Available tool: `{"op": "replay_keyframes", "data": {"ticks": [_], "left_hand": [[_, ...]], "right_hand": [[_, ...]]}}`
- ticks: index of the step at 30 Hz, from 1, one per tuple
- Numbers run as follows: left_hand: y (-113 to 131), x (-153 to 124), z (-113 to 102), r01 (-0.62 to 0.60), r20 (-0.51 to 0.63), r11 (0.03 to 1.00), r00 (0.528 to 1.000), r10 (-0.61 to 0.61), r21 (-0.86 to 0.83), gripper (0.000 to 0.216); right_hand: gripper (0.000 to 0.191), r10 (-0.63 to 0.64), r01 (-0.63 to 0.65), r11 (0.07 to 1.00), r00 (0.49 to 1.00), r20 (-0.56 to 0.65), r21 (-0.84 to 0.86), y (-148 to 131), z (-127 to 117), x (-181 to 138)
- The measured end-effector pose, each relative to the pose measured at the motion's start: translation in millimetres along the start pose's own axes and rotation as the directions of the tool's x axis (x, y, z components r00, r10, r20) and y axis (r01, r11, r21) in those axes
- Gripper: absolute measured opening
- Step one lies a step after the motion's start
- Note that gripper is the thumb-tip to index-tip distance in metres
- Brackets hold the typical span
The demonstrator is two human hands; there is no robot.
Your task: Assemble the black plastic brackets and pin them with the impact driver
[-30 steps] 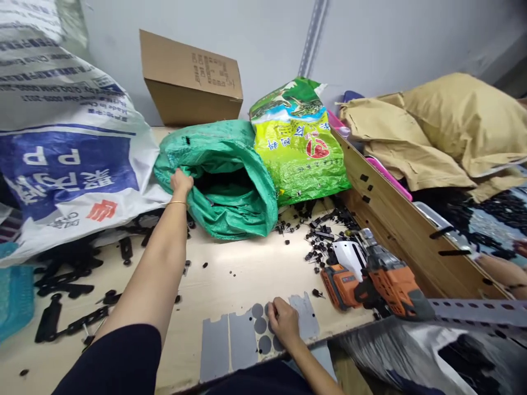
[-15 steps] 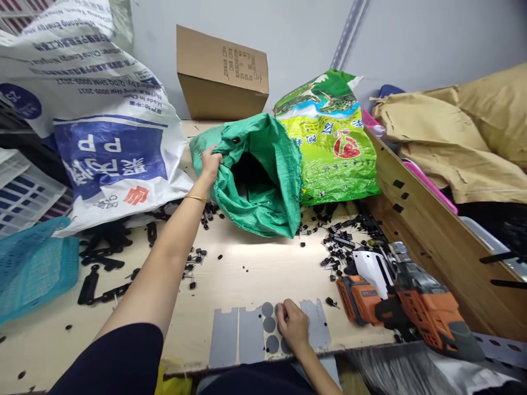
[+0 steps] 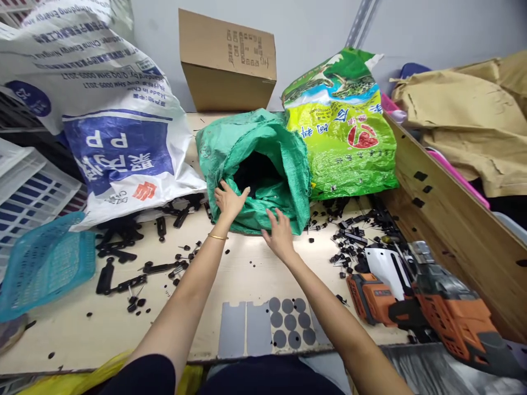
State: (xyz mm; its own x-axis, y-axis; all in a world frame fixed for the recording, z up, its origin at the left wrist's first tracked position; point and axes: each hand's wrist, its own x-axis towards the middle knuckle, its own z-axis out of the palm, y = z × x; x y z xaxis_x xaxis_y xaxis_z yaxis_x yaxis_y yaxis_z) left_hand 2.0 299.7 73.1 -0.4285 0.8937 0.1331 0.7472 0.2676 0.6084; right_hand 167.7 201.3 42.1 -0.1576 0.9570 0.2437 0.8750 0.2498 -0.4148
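Note:
A green woven sack (image 3: 212, 142) lies in the middle of the bench, its mouth facing me and dark inside. My left hand (image 3: 230, 202) rests at the left side of the mouth, fingers spread and thumb apart. At the lower rim is my right hand (image 3: 280, 233), fingers apart over the green fabric. Neither hand grips anything that shows. Grey sheet pieces (image 3: 233, 329) and several grey discs (image 3: 290, 321) lie at the bench's front edge. Small black parts with metal pins (image 3: 135, 299) are scattered left of my left arm, and more black parts (image 3: 343, 247) lie to the right.
A white printed sack (image 3: 132, 109) and a blue-green basket (image 3: 49, 269) stand left. Behind are a cardboard box (image 3: 228, 60) and a bright green printed bag (image 3: 341, 137). An orange cordless power tool (image 3: 453, 312) lies right, near a wooden side board (image 3: 448, 219).
My left hand has let go of the sack's upper left rim and moved down to its lower left. My right hand has left the grey discs and reached forward to the sack.

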Motion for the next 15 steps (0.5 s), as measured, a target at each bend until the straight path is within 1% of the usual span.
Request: {"op": "replay_keyframes", "data": {"ticks": [1,2,3,5,6,8,10,11,12,13,14,15], "left_hand": [[-3,11,9,0.049,0.01,0.996,0.999,-0.049,-0.078,0.093],[-4,23,16,0.09,0.013,0.98,0.996,-0.09,-0.175,0.085],[-4,38,21,0.123,0.01,0.953,0.992,-0.125,-0.276,0.074],[6,67,26,0.157,-0.002,0.883,0.984,-0.176,-0.442,0.051],[15,81,26,0.155,-0.01,0.856,0.983,-0.184,-0.493,0.041],[39,102,22,0.116,-0.029,0.829,0.987,-0.157,-0.547,0.027],[58,111,16,0.023,-0.069,0.781,0.994,-0.084,-0.624,0.02],[62,110,13,-0.034,-0.079,0.755,0.997,-0.024,-0.655,0.016],[61,108,10,-0.112,-0.079,0.703,0.994,0.079,-0.702,0.012],[54,106,7,-0.171,-0.061,0.661,0.981,0.186,-0.73,0.009],[42,104,3,-0.195,-0.025,0.653,0.965,0.261,-0.732,0.009],[26,105,-1,-0.193,0.018,0.683,0.957,0.289,-0.705,0.01]], "right_hand": [[0.057,0.004,0.0,0.999,0.995,0.1,-0.034,1,12,8],[0.056,0.001,0.009,0.998,0.984,0.176,-0.056,4,24,12],[0.054,-0.01,0.025,0.997,0.975,0.22,-0.067,7,35,13],[0.049,-0.042,0.058,0.996,0.973,0.226,-0.066,13,54,14],[0.047,-0.053,0.066,0.996,0.977,0.209,-0.056,15,61,16],[0.05,-0.065,0.069,0.998,0.977,0.203,-0.015,16,72,27],[0.054,-0.079,0.075,0.997,0.971,0.228,0.026,12,81,47],[0.056,-0.089,0.082,0.996,0.967,0.24,0.039,9,86,60],[0.056,-0.1,0.091,0.995,0.963,0.251,0.048,6,91,72],[0.056,-0.113,0.102,0.993,0.959,0.261,0.054,4,96,84],[0.056,-0.125,0.113,0.992,0.955,0.27,0.059,3,100,95],[0.056,-0.136,0.123,0.99,0.95,0.281,0.063,3,104,103]]}}
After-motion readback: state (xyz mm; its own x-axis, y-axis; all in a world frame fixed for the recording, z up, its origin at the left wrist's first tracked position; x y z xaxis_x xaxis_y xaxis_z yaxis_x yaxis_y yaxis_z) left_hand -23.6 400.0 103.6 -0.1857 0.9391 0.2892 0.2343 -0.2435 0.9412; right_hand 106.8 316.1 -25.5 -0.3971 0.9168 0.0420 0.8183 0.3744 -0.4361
